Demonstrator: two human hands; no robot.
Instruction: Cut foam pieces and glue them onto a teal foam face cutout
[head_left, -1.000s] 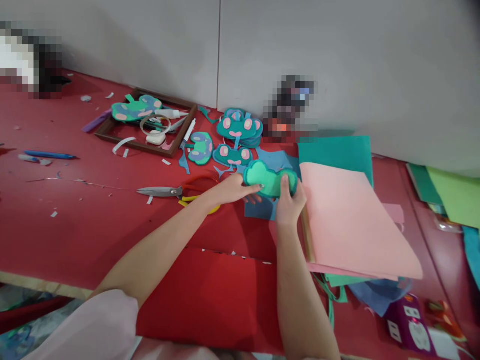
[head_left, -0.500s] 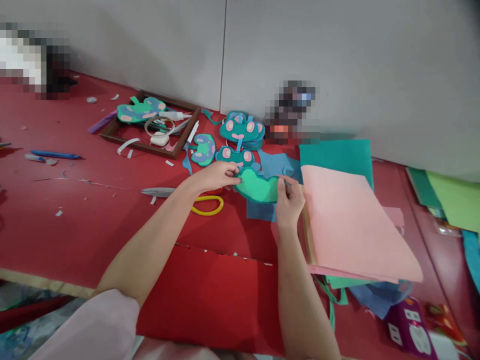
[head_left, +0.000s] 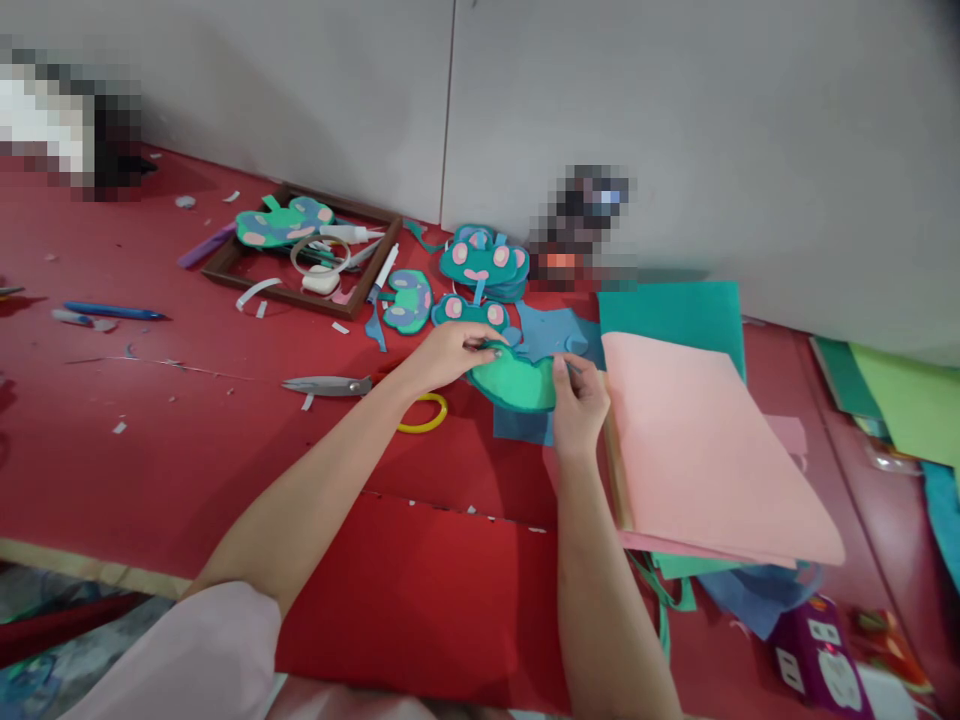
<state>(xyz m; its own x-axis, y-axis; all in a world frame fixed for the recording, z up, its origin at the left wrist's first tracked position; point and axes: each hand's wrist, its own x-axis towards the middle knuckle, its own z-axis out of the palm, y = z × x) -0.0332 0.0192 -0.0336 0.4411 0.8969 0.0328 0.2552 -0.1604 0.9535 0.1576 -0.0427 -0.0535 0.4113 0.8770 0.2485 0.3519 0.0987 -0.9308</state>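
Observation:
Between my two hands is a felt cutout [head_left: 517, 382], bright green with a darker teal border. My left hand [head_left: 461, 352] pinches its upper left edge, the thumb lying over the front. With closed fingers my right hand [head_left: 579, 395] grips the right end. Just beyond it lies a teal frog-like felt face [head_left: 472, 312] with pink eye patches, and behind that a stack of similar faces [head_left: 484, 262]. Scissors [head_left: 328, 386] with a yellow handle loop rest on the table, partly covered by my left forearm. Blue felt scraps [head_left: 559, 328] lie behind and under the cutout.
Pink felt sheets [head_left: 712, 450] are piled to the right, over teal felt [head_left: 675, 302]. A brown wooden frame [head_left: 300, 295] holds glue and tape at the back left. A purple power strip [head_left: 821, 650] sits at lower right. A grey wall [head_left: 315, 100] bounds the red table.
My left hand has shifted slightly right along the cutout's top edge, its thumb now further over the front. More of the scissors shows. My right hand keeps its hold.

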